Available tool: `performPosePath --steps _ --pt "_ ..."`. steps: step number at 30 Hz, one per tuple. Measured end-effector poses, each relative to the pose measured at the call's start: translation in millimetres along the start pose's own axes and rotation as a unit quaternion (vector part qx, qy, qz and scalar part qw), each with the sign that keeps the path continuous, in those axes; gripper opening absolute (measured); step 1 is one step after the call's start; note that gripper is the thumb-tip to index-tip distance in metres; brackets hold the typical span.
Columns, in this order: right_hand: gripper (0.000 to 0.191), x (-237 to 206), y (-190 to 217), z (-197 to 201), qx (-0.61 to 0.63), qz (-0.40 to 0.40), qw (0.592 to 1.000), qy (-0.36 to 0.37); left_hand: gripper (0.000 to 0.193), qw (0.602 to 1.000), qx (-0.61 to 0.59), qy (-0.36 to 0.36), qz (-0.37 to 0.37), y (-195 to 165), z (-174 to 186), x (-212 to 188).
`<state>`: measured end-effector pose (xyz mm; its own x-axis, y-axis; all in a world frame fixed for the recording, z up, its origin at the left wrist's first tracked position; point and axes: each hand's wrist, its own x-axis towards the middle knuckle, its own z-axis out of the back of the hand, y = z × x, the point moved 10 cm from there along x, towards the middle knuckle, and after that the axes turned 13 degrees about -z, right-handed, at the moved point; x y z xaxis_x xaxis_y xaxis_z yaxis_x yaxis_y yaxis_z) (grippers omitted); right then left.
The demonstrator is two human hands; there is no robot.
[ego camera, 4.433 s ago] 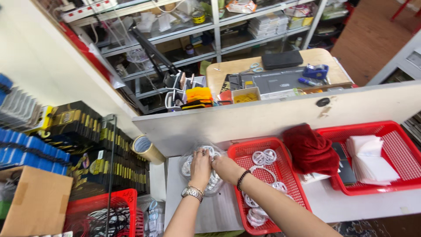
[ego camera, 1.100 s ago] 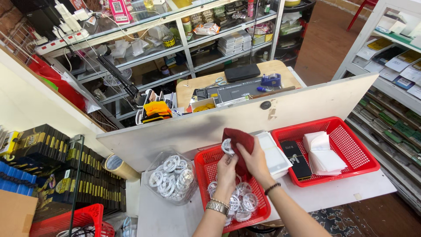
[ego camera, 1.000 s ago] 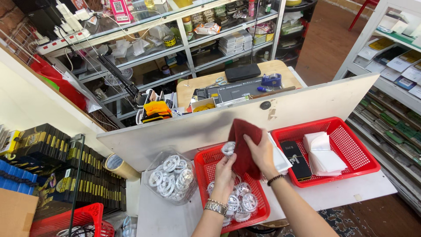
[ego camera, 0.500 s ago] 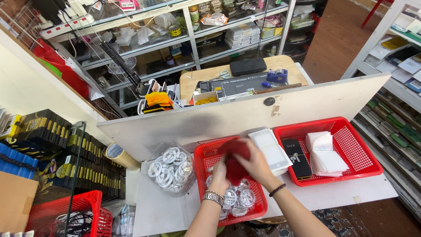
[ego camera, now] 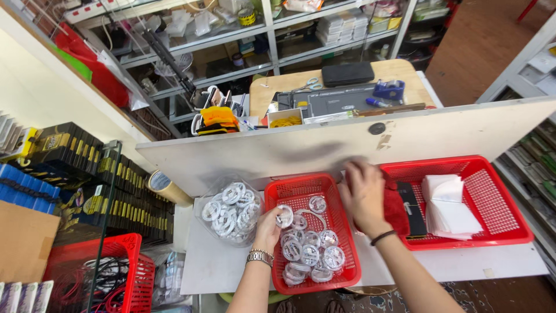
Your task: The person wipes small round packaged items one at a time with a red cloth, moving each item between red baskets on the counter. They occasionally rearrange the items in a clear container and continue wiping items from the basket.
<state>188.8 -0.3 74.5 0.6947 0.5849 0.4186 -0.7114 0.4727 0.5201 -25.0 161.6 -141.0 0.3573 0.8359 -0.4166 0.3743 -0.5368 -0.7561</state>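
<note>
Here, left hand [ego camera: 268,227] fingers clamped on clear round coil packet [ego camera: 284,216], right hand [ego camera: 364,194] fingers spread.

The left hand [ego camera: 267,227], a metal watch on its wrist, pinches a small bagged white cable coil [ego camera: 284,216] over the near red basket [ego camera: 341,272], which holds more such coils and sits at the middle of the white table [ego camera: 220,266]. The right hand [ego camera: 364,194] lies spread on a dark red cloth [ego camera: 395,210] at the left end of the larger red basket [ego camera: 509,232], beside a black flat item [ego camera: 412,208] and folded white papers [ego camera: 449,203]. A clear bag of coils [ego camera: 230,210] rests toward the table's left edge, a tape roll [ego camera: 159,182] just beyond it.
</note>
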Motion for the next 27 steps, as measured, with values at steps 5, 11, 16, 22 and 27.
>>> performPosePath --steps 5,11,16,22,27 --pt "0.040 -73.0 -5.0 -174.8 0.026 -0.194 0.887 0.418 0.028 0.999 0.021 -0.003 -0.041 -11.7 14.1 -5.0" --pt "0.053 -92.4 2.4 -205.7 0.053 -0.189 0.908 0.372 0.039 0.998 0.049 0.022 -0.017 -8.3 24.5 -20.0" --pt "0.038 -64.1 -21.5 -189.3 0.203 -0.259 0.875 0.354 0.043 0.995 0.058 0.054 -0.052 -16.3 20.5 -27.7" --pt "0.035 -22.0 27.4 -149.7 0.385 -0.235 0.851 0.270 0.035 0.901 0.311 -0.031 -0.300 -112.0 15.4 -43.1" --pt "0.026 -16.3 123.6 -173.7 0.292 -0.143 0.903 0.279 0.028 0.816 0.442 -0.133 -0.348 -218.0 55.2 -23.3"
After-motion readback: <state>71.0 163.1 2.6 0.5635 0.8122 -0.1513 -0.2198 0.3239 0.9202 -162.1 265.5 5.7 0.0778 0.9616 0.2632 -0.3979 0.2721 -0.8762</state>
